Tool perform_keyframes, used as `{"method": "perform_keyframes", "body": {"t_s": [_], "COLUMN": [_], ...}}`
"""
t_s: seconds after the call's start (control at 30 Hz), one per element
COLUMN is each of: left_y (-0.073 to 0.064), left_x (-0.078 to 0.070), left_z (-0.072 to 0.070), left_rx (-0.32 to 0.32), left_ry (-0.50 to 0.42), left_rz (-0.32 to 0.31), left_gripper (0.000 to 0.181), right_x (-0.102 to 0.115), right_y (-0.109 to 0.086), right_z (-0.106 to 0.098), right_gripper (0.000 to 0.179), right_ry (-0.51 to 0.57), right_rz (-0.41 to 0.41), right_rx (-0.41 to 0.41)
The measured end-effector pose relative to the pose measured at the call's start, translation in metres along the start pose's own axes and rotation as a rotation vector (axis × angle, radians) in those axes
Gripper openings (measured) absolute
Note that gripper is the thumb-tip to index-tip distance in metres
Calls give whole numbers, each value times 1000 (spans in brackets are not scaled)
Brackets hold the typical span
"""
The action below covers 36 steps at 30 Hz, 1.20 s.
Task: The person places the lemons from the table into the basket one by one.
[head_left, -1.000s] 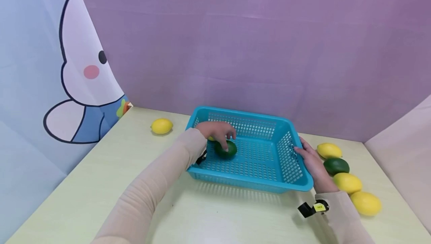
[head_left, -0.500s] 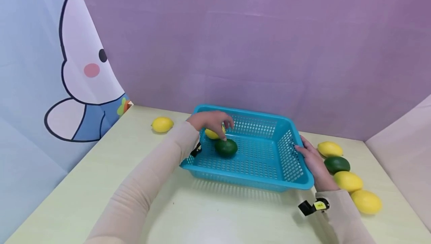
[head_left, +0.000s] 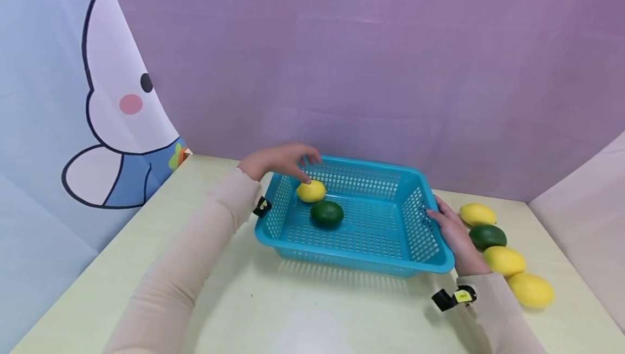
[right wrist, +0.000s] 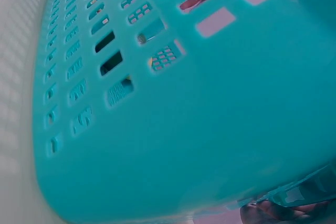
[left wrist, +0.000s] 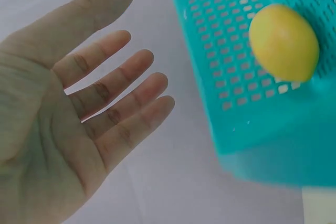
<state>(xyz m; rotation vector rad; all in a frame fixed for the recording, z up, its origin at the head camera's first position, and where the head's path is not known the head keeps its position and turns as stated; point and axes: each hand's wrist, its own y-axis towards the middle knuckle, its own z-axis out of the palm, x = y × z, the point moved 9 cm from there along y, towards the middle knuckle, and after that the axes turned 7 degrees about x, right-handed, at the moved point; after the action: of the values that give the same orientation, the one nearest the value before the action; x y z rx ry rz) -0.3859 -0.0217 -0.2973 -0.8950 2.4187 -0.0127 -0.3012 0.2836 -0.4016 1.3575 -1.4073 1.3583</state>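
A blue-green plastic basket (head_left: 342, 260) with slotted walls holds a lemon (head_left: 311, 191) and a dark green avocado-shaped fruit (head_left: 327, 214) in its left part. Above the basket's left back corner is my left hand (head_left: 280, 162), fingers loosely extended and nothing in them. The left wrist view shows that palm (left wrist: 100, 93) apart from the rim, with the lemon (left wrist: 283, 43) lying inside the basket. My right hand (head_left: 455, 234) grips the basket's right end, thumb at the rim. Basket wall (right wrist: 210, 119) fills most of the right wrist view, and only a few fingers (right wrist: 268, 212) show low down.
To the right of the basket, a row on the table holds a lemon (head_left: 477, 214), a dark green fruit (head_left: 487, 237) and two more lemons, the nearest lemon (head_left: 531, 290) at the front. A purple cloth (head_left: 361, 71) hangs close behind the basket.
My left hand has come off the green fruit and moved left and up, away from it, uncovering the lemon in the basket. The right hand keeps its grip on the basket.
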Motion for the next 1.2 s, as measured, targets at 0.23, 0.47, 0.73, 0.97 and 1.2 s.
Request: {"method": "perform_keyframes", "body": {"t_s": [0.23,0.47,0.73,0.97,1.2], "left_y": [-24,-45,-65,-82,-93], "left_x": [19,41,70,96,117], "left_z": [-19,-29,-33,-31,-28], "left_rx": [-81,-153,-200,-226,-246], "left_ry": [-16,-21,-1,-27,-30], "left_rz": [-27,-54,-107,-175,-217], "left_gripper": [53,49,45,50,49], "right_x": [-1,1,0,-1,0], "right_y": [1,-1,-2,-3,-1], "right_z": [4,2,3,5,6], "right_gripper": [59,61,61,61,60], "right_ry": [-9,-30,-30,-36,-21], "right_rz": [-5,2,2,7,19], "right_rx": [-2,-12,-16,-20,-24]}}
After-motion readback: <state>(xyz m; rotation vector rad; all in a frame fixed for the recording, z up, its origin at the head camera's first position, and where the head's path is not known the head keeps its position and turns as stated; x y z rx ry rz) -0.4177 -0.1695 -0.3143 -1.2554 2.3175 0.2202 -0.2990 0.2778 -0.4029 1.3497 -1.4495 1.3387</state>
